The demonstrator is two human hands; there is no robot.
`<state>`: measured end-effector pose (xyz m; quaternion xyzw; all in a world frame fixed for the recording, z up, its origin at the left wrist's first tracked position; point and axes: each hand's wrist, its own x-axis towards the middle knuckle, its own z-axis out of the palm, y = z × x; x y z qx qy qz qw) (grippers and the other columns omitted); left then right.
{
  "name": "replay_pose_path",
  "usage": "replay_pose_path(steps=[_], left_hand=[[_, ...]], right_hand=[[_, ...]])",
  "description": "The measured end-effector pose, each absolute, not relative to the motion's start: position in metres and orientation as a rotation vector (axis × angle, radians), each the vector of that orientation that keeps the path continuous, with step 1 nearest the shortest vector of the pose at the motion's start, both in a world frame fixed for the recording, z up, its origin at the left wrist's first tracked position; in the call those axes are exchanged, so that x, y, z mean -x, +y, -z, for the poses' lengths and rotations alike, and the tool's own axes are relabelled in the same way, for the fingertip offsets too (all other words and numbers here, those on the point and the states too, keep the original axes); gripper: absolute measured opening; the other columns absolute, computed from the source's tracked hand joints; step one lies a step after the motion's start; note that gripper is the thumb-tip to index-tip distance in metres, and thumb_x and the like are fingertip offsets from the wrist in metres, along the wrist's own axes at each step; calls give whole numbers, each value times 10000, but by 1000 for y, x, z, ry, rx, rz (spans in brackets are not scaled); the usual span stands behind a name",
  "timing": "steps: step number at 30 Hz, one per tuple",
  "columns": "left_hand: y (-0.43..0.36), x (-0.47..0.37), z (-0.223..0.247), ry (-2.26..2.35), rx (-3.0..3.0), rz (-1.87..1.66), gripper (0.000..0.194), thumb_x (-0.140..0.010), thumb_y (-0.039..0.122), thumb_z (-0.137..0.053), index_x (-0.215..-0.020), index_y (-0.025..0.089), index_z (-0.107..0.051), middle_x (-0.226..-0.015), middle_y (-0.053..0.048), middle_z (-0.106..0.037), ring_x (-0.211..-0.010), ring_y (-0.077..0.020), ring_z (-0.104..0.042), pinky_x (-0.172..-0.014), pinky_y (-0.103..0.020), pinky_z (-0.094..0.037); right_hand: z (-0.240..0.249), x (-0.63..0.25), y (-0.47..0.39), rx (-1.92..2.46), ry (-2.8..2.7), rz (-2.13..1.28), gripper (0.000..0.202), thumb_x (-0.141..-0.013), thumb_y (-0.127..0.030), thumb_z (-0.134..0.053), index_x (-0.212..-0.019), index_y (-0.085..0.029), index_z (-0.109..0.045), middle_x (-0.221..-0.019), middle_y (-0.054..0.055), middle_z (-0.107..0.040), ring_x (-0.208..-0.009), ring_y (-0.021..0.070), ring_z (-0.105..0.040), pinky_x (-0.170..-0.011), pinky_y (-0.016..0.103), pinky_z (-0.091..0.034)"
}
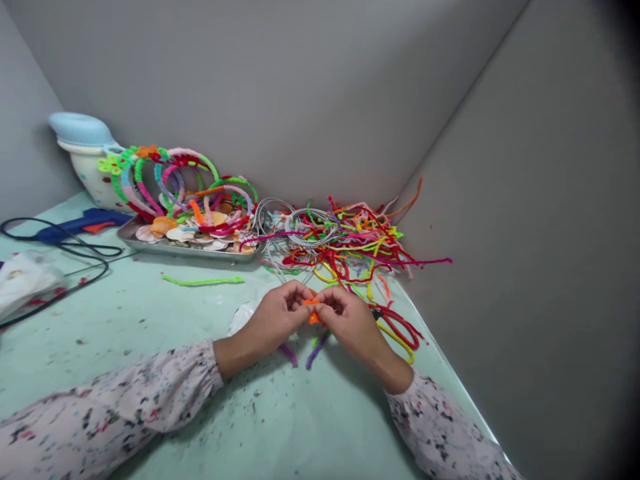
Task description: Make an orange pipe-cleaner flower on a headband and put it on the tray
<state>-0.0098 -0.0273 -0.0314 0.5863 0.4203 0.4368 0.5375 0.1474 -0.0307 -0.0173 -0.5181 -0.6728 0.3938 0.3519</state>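
Between my two hands is a small orange pipe-cleaner shape (313, 311), pinched from both sides by thumbs and fingers. My left hand (284, 312) is closed on its left side. My right hand (351, 321) grips the right side, the fingertips of both hands nearly meeting. Below them the purple fuzzy ends (316, 352) of a pipe-cleaner piece poke out; whether they join the orange shape is hidden. A crumpled whitish plastic piece (243, 316) lies by my left wrist. Scissors with red and yellow handles (400, 333) rest beside my right hand.
A metal tray (195, 252) holds shells and pipe-cleaner hoops. Right of it spreads a tangle of coloured pipe cleaners (350, 233) with wire coils. One green pipe cleaner (203, 281) lies alone. A blue glue gun (75, 225) with a black cord, a white bag (27, 280) and a blue-lidded container (90, 160) stand left.
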Motion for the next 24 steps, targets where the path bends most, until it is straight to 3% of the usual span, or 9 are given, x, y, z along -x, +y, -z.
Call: replay_pose_path(steps=[11,18,24], left_hand=[[-37,9,27,1012,-1588,-1020,109,-735,161,-541,-838,166,-576,-681,37,-547,-580,-78,-455,-529,-190,-343],[-30,11,32,1034,-1473,-1028,122,-737,209,-553,-845,157,-571,-712,22,-567,-603,-88,-485,-539,-193,-361],[-28,11,33,1026,-1395,-1018,140,-723,212,-566,-851,155,-560,-724,24,-561,-578,-79,-480,-520,-188,-349]], right_hand=[[21,-143,-33,1379,-1671,-1017,47,-706,-170,-473,-680,-200,-499,-571,-50,-503,-525,107,-471,-494,217,-358],[16,-147,-30,1306,-1554,-1277,83,-721,-227,-493,-789,-198,-530,-659,-30,-542,-577,124,-523,-496,228,-444],[14,-151,-27,1287,-1554,-1270,133,-717,-224,-510,-827,-182,-571,-699,-12,-574,-601,121,-531,-521,228,-450]])
